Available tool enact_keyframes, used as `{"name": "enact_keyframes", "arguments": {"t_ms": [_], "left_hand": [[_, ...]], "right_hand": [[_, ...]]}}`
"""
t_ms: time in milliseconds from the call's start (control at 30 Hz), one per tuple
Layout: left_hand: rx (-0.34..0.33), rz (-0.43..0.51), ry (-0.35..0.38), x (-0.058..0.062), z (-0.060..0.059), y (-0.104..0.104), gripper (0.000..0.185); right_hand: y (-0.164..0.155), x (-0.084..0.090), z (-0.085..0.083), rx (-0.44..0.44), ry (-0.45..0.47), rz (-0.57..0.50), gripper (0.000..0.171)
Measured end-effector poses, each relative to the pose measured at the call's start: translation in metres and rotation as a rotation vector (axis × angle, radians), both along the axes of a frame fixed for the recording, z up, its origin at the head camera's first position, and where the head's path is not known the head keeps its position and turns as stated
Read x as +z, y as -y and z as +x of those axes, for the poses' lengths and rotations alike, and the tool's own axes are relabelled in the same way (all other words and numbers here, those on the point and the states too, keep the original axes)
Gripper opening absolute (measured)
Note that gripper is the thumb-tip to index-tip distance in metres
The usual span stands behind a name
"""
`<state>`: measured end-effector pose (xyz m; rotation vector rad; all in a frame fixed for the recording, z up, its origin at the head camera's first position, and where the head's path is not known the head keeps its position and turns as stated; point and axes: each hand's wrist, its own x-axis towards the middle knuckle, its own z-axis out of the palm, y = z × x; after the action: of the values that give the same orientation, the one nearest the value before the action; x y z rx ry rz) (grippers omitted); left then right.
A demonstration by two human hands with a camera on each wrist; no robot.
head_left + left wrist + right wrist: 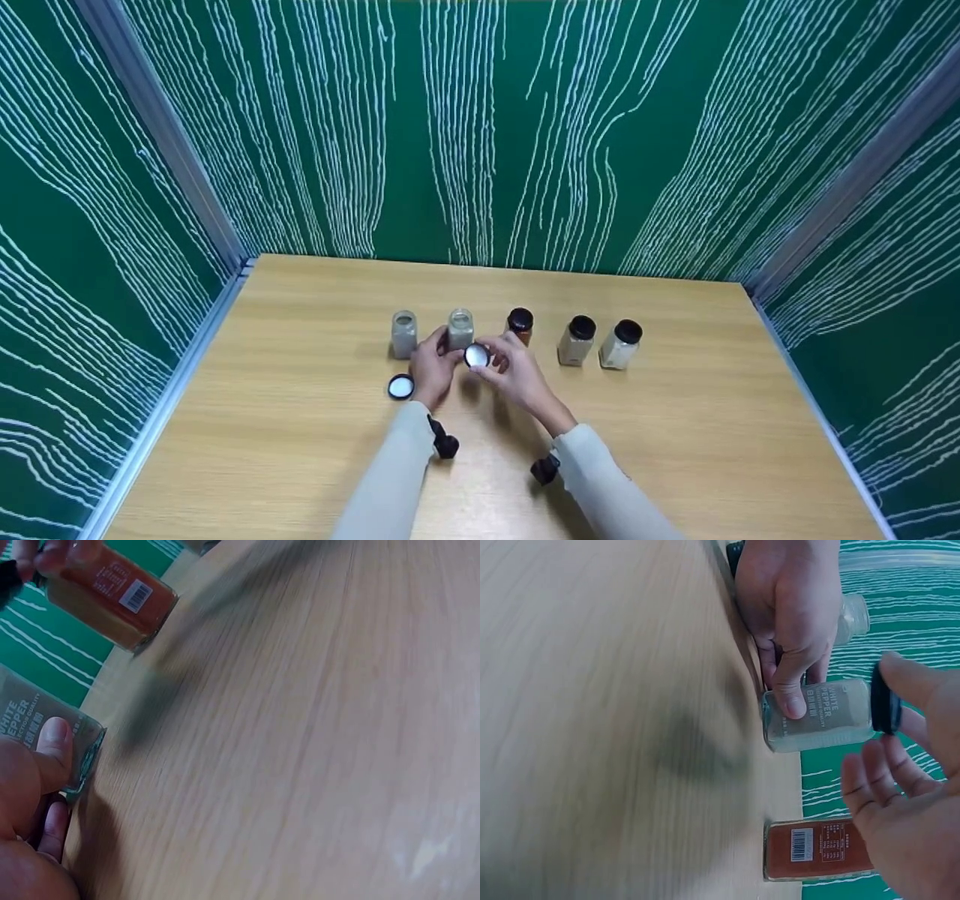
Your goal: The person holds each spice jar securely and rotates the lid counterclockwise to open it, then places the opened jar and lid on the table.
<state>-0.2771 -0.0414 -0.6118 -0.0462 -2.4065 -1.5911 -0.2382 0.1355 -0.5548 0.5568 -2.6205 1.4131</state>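
Left hand (433, 367) grips white pepper jar (460, 328); right hand (517, 373) pinches its cap (477, 355). Uncapping step; next, set cap down.

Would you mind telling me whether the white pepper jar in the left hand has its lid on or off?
Off: the white pepper jar stands uncapped, gripped by the left hand, while the right hand holds its black lid.

Five jars stand in a row across the surface (675, 450). The left hand (431, 367) grips the second jar (460, 328) from the left. The right hand (517, 375) holds a lid (476, 355) just in front of it. Another lid (400, 387) lies before the leftmost jar (403, 334).
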Motion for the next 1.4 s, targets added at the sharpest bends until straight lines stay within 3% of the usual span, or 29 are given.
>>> {"name": "enact_keyframes", "arguments": {"t_ms": [400, 867, 1167, 1400], "left_hand": [[-0.015, 0.037, -0.004, -0.001, -0.002, 0.001, 0.055], [0.008, 0.02, 0.066, 0.0, -0.002, 0.001, 0.057], [0.034, -0.012, 0.102, 0.003, -0.001, 0.0, 0.057], [0.035, -0.036, 0.074, 0.004, -0.001, -0.001, 0.057]], "right_hand": [[0.004, -0.003, 0.003, 0.085, 0.016, 0.168, 0.043], [0.014, -0.018, 0.003, 0.159, 0.069, 0.286, 0.04], [0.02, -0.024, 0.001, 0.204, 0.028, 0.314, 0.033], [0.024, -0.029, 0.0, 0.228, -0.037, 0.328, 0.03]]}}
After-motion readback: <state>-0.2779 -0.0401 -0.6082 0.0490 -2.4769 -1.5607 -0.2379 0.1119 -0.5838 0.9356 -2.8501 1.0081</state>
